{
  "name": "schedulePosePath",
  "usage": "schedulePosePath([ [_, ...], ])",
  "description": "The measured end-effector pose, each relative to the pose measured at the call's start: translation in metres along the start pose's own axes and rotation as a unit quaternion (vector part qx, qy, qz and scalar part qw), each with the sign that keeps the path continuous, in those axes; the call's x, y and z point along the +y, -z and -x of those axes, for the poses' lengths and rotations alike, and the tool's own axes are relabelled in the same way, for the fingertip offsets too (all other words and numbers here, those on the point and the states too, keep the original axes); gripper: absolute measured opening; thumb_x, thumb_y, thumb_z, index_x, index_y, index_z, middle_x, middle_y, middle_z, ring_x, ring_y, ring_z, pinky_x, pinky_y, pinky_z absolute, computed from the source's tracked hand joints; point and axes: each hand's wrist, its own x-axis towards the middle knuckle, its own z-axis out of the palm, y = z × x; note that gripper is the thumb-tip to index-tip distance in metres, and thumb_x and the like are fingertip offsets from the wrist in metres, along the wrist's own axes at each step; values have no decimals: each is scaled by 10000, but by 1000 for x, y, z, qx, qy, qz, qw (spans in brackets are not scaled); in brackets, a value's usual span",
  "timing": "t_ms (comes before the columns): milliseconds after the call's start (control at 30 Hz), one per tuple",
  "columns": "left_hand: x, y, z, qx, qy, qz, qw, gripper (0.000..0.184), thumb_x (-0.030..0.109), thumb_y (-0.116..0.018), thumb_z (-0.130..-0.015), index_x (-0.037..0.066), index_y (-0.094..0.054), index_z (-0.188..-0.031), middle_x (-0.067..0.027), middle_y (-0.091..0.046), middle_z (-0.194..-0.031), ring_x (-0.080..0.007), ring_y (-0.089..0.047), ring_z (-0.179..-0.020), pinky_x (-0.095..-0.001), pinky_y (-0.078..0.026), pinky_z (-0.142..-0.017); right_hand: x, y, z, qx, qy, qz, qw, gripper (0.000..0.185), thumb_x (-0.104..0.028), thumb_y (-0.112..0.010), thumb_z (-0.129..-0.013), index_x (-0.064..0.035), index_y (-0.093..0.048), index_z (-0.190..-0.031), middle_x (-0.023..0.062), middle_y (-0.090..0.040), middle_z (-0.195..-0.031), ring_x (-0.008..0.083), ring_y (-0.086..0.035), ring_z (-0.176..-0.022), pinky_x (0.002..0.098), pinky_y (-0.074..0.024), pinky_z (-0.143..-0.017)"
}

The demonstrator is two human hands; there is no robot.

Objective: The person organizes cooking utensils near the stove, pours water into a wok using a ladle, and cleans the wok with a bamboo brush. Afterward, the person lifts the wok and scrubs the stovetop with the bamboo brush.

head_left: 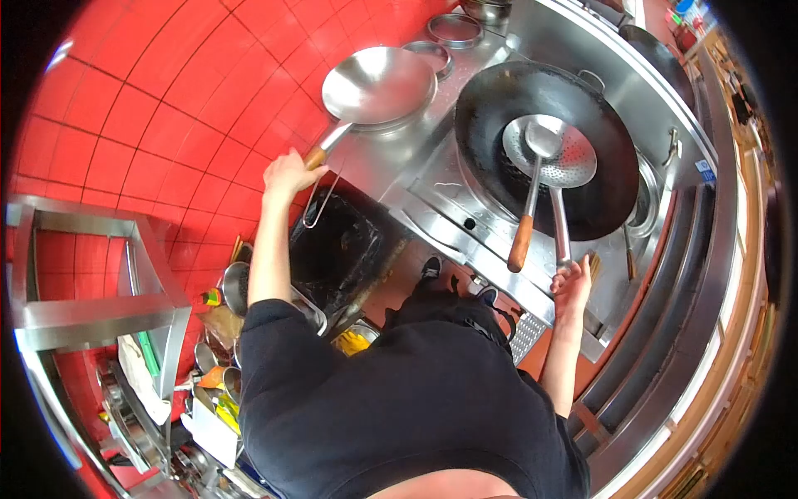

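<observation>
My left hand (pixel 289 175) is closed round the wooden handle of a shiny steel pan (pixel 378 86), near the red tiled wall. On the right, my right hand (pixel 572 287) is at the end of the metal handle of a perforated skimmer (pixel 576 158), its fingers curled; how firmly they grip is hard to tell. The skimmer's bowl lies in a large black wok (pixel 490 104) on the stove. A ladle (pixel 529 208) with a wooden handle rests over the skimmer, its wooden end sticking out past the wok's near rim, touched by neither hand.
Round steel lids or rings (pixel 455 30) sit at the back of the steel counter (pixel 374 158). A black surface (pixel 341 241) is below my left hand. Metal shelving (pixel 91 320) and assorted containers stand at the lower left. Dark ledges (pixel 665 291) curve along the right.
</observation>
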Motion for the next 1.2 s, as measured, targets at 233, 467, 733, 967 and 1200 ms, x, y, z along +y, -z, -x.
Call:
schedulePosePath([
  [233, 9, -2, 3, -253, 68, 451, 853, 244, 222, -663, -840, 41, -537, -736, -13, -476, -526, -115, -449, -383, -283, -347, -355, 7, -6, 15, -17, 1, -31, 999, 560, -591, -530, -856, -47, -528, -989, 47, -554, -648, 133, -504, -454, 230, -375, -378],
  [467, 32, 26, 66, -186, 89, 482, 851, 236, 236, -672, -837, 69, -532, -743, -3, -494, -530, -97, -445, -373, -245, -326, -345, 9, 5, 20, -26, 9, 1, 1000, 480, -511, -485, -914, -42, -550, -988, 20, -540, -637, 116, -506, -445, 221, -378, -386],
  [733, 133, 83, 115, -201, 14, 515, 833, 250, 277, -627, -879, 58, -540, -795, 11, -469, -532, -77, -433, -377, -230, -322, -347, 15, 26, 7, -11, 15, 15, 1000, 460, -454, -509, -918, -7, -587, -996, 42, -547, -640, 127, -511, -442, 243, -389, -384],
  [967, 232, 50, 88, -266, -116, 395, 872, 283, 288, -653, -852, 16, -582, -818, 13, -478, -535, -77, -458, -387, -241, -352, -353, 25, 37, 25, -38, 11, -37, 999, 368, -369, -548, -917, -12, -582, -1001, 38, -552, -641, 115, -507, -468, 238, -383, -414],
  [1200, 291, 35, 75, -305, -168, 329, 878, 379, 314, -660, -791, -49, -622, -692, -86, -578, -549, -160, -561, -436, -317, -433, -404, 33, 70, 32, 5, 44, -38, 998, 365, -370, -552, -917, -18, -568, -1015, 14, -526, -642, 108, -495, -512, 231, -373, -448],
])
